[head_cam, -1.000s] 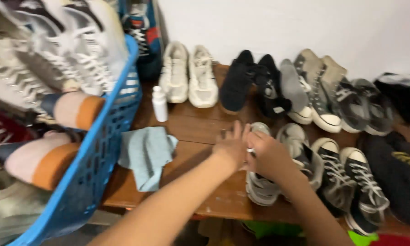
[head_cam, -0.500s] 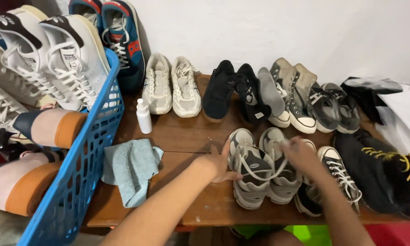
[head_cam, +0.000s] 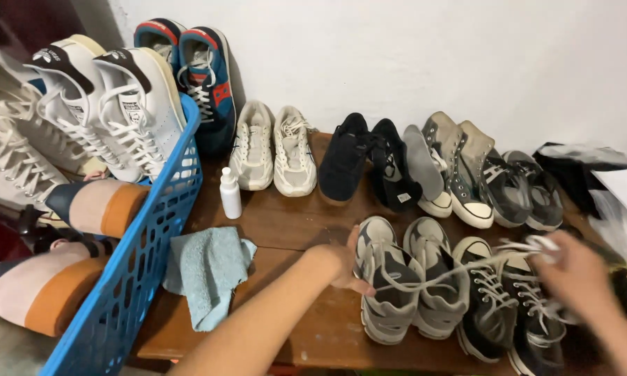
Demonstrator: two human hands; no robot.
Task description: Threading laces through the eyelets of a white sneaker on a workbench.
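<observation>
Grey sneaker (head_cam: 389, 289) sits at the front of the wooden surface (head_cam: 296, 230), touching its mate (head_cam: 432, 278). Left hand (head_cam: 345, 263) braces its side, fingers curled on it. Right hand (head_cam: 578, 278), blurred, pinches the white lace (head_cam: 460, 268) pulled taut. Risk: a hard tug could drag the sneaker off the surface edge or tangle the lace in the black high-tops (head_cam: 508, 306).

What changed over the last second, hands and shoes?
The hands, first together over the grey sneaker, have parted: the left hand now rests at the shoe's side, and the right hand has swung out rightward, drawing a white lace taut. The blue cloth, spray bottle and back-row shoes stayed put.
</observation>
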